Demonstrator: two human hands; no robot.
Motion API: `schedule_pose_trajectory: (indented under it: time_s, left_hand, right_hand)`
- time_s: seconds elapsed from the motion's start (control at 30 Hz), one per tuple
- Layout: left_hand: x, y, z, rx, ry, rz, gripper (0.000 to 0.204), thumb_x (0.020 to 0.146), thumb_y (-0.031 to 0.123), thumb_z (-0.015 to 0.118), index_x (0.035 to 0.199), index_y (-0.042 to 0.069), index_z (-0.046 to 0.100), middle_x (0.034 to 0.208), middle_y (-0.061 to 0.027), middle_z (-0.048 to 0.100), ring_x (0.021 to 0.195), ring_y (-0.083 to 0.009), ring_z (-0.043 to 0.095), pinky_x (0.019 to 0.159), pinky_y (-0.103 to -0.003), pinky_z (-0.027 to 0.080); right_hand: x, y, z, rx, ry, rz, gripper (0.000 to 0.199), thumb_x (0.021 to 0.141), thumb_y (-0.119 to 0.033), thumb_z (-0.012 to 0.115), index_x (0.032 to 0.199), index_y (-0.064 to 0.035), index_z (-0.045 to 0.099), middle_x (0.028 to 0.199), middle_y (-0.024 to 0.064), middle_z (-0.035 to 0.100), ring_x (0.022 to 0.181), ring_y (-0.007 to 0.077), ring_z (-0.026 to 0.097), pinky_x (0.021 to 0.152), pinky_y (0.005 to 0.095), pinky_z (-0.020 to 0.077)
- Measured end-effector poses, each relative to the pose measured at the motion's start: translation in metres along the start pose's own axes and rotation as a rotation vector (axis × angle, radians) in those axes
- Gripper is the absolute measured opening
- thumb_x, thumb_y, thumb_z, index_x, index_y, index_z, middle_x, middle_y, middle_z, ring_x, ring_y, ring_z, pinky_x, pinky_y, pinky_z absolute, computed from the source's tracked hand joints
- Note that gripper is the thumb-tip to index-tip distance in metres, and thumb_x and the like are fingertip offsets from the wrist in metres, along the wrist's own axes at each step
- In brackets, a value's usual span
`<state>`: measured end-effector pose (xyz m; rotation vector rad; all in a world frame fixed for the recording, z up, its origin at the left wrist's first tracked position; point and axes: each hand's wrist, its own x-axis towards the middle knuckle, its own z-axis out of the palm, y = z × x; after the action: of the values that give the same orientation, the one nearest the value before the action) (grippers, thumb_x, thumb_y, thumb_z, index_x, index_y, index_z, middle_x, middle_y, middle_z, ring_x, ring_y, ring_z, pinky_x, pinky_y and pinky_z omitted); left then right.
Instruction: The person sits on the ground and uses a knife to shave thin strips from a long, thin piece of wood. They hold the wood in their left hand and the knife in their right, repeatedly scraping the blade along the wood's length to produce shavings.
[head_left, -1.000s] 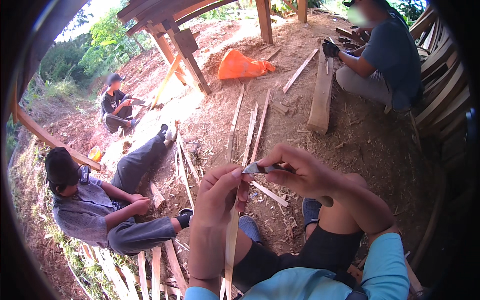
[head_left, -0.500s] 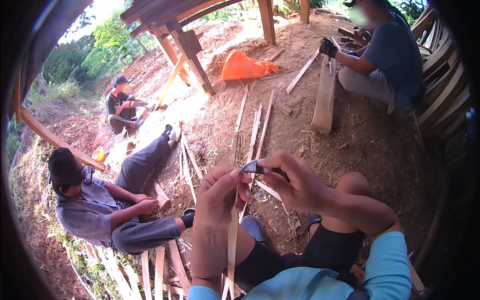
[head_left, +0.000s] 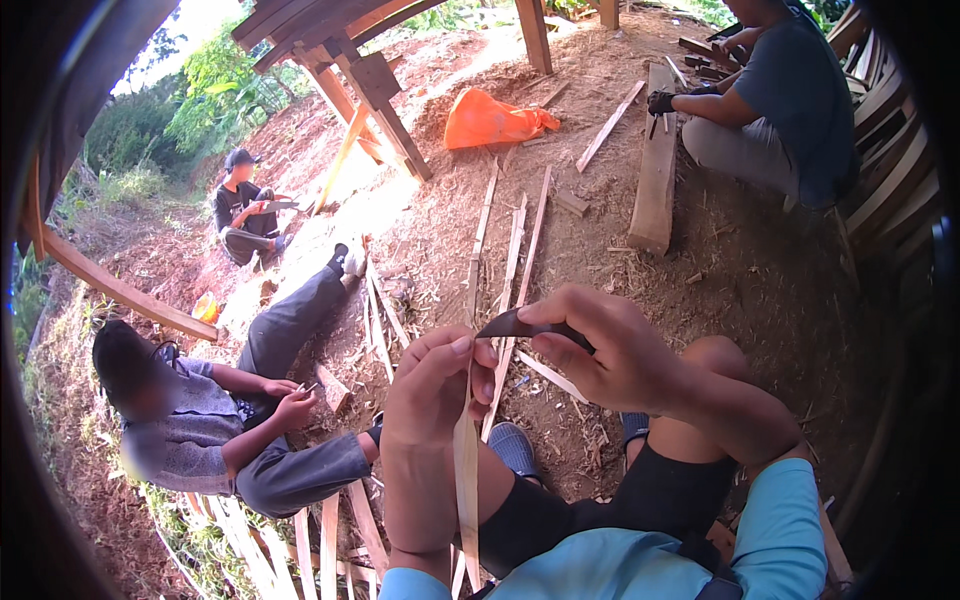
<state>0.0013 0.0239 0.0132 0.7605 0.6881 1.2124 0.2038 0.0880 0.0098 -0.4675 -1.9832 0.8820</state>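
Head view: a thin bamboo strip stands upright over the person's lap, its top pinched between the thumb and fingers of the left hand, while the right hand closes around a dark curved knife whose tip rests at the strip's upper end. The blade sits just beside the left fingertips, so a slip or a sudden split in the strip could likely nick them. Long slats lie on the dirt beyond, and a seated person works to the left.
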Motion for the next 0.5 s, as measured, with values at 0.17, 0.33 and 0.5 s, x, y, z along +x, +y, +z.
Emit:
schedule_pose_trajectory:
  time_s: [0.17,0.33,0.5]
  left_hand:
    - [0.0056,-0.0033,0.0026,-0.048,0.008,0.005,0.025,0.093,0.018,0.046,0.084,-0.001,0.059,0.065,-0.0078,0.058,0.051,-0.0121,0.055,0.041,-0.022,0.042]
    - [0.0061,-0.0059,0.0047,0.002,0.070,0.047,0.022,0.092,0.016,0.048,0.084,-0.001,0.059,0.067,-0.0066,0.058,0.053,-0.0114,0.056,0.041,-0.021,0.043]
    - [0.0063,-0.0063,0.0057,-0.006,0.033,0.071,0.023,0.092,0.016,0.047,0.083,-0.002,0.059,0.061,-0.0067,0.055,0.047,-0.0118,0.052,0.039,-0.021,0.041]
  right_hand:
    - [0.0005,0.0010,-0.0015,0.011,0.002,0.011,0.017,0.086,-0.007,0.059,0.101,-0.0028,0.054,0.083,0.0150,0.058,0.073,0.0342,0.062,0.062,0.0389,0.0470]
    - [-0.0022,0.0022,-0.0041,-0.008,-0.032,0.027,0.016,0.087,-0.010,0.061,0.100,-0.0022,0.056,0.085,0.0133,0.062,0.075,0.0274,0.065,0.063,0.0336,0.0480]
    - [-0.0023,0.0002,-0.0046,0.002,-0.043,0.047,0.014,0.088,-0.008,0.060,0.099,-0.0018,0.057,0.082,0.0134,0.061,0.073,0.0266,0.064,0.062,0.0336,0.0472]
